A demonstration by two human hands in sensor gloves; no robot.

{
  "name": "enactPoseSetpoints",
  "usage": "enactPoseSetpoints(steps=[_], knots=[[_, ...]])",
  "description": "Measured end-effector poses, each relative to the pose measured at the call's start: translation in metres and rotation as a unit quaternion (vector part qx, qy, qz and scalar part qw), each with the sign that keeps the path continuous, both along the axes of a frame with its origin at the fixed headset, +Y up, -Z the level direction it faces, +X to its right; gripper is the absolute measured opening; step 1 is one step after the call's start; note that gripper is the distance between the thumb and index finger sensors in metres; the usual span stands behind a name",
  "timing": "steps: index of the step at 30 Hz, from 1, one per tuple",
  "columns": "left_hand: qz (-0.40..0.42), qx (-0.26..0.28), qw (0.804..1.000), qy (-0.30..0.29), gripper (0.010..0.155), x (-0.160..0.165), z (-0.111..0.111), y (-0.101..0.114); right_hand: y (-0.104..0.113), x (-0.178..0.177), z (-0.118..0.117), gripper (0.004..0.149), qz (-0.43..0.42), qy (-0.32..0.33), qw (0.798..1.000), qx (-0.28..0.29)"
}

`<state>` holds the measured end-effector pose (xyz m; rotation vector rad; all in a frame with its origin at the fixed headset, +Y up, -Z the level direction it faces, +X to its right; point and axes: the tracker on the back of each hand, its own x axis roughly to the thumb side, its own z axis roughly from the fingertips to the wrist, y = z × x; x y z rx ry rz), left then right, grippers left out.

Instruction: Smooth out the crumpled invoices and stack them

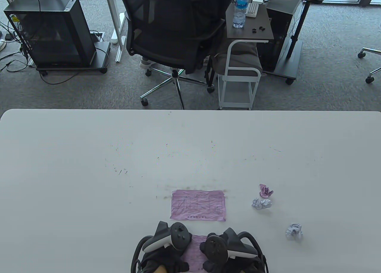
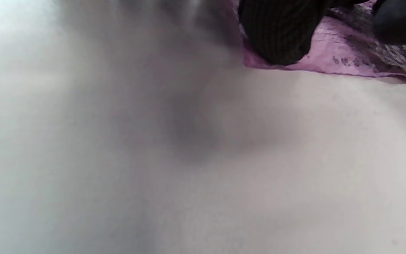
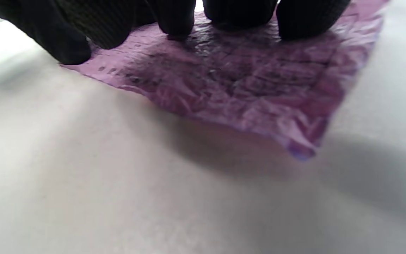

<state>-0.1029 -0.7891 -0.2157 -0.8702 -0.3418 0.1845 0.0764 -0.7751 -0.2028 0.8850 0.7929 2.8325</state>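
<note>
A wrinkled pink invoice [image 1: 195,250] lies at the table's near edge between my two hands. My left hand [image 1: 165,255] and right hand [image 1: 226,252] both rest on it, largely hidden under their trackers. In the right wrist view several fingertips [image 3: 305,17] press down on the pink invoice [image 3: 245,81], and its near corner lifts off the table. In the left wrist view one fingertip [image 2: 277,31] sits on the invoice's edge [image 2: 333,56]. A flattened pink invoice [image 1: 198,205] lies just beyond the hands.
Three crumpled balls lie to the right: a pink one [image 1: 265,191], a pale one [image 1: 261,203] beside it, and another pale one [image 1: 294,231] nearer me. The white table [image 1: 89,165] ends at a far edge; an office chair [image 1: 175,31] stands beyond.
</note>
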Motion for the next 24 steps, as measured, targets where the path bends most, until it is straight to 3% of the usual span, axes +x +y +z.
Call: enactPoseSetpoints(steps=[11, 16, 20, 24], knots=[[0.0, 0.0, 1.0, 0.0, 0.083, 0.0, 0.0, 0.0, 0.001, 0.025, -0.011, 0.062, 0.03, -0.1, 0.994, 0.022], [0.0, 0.0, 1.0, 0.001, 0.083, 0.0, 0.0, -0.001, 0.004, 0.038, -0.014, 0.067, 0.033, -0.143, 0.983, 0.112], [0.001, 0.0, 1.0, 0.0, 0.083, 0.0, 0.0, -0.001, 0.0, 0.04, -0.016, 0.073, 0.028, -0.164, 0.984, 0.071], [0.0, 0.001, 1.0, -0.001, 0.083, 0.0, 0.0, -0.001, 0.0, 0.039, -0.017, 0.075, 0.036, -0.15, 0.986, 0.07]])
